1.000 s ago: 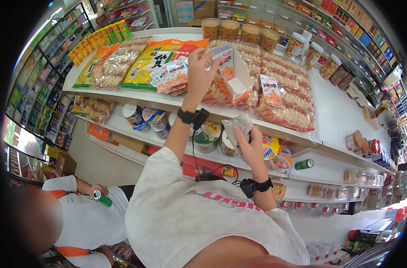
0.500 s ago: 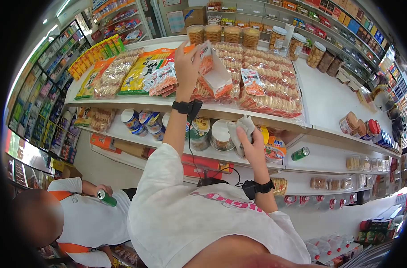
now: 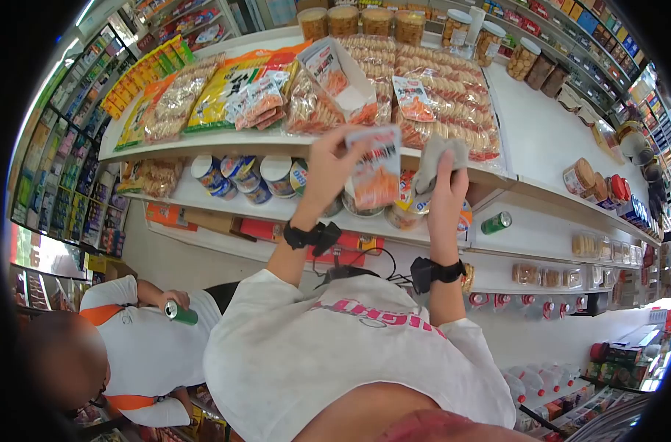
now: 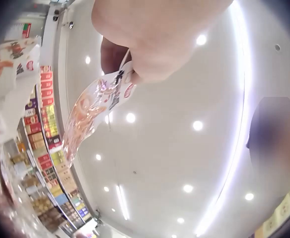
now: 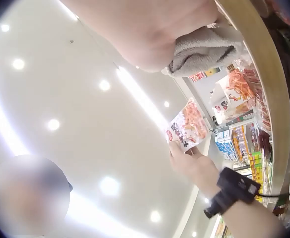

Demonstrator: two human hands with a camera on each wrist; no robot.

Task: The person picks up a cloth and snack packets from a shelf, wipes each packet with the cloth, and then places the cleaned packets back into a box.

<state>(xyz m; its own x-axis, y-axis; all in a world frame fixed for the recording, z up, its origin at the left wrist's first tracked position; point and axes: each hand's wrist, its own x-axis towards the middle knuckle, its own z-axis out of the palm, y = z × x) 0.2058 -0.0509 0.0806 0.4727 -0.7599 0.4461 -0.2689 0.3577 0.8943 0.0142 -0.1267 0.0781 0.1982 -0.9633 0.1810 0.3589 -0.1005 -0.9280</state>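
Observation:
My left hand [image 3: 326, 166] holds a small white and orange snack packet [image 3: 376, 173] upright in front of the top shelf's edge. The left wrist view shows the same packet [image 4: 93, 106] pinched at one end by the fingers [image 4: 150, 39]. Close to its right, my right hand [image 3: 447, 195] grips a crumpled grey cloth [image 3: 432, 158]. In the right wrist view the cloth [image 5: 204, 52] bulges out of the hand [image 5: 150, 34], with the packet [image 5: 188, 126] and left hand [image 5: 192, 163] beyond. An open display box [image 3: 339, 74] of such packets stands on the top shelf.
Large bags of crackers [image 3: 453, 96] and snacks cover the top shelf [image 3: 203, 140]. Cup noodles [image 3: 276, 173] line the shelf below, and a green can [image 3: 497, 222] lies at its right. Another person [image 3: 144, 353] crouches at lower left holding a green can [image 3: 179, 313].
My left hand has come down from the display box on the top shelf with one packet in it. My right hand has risen with the cloth to beside the packet.

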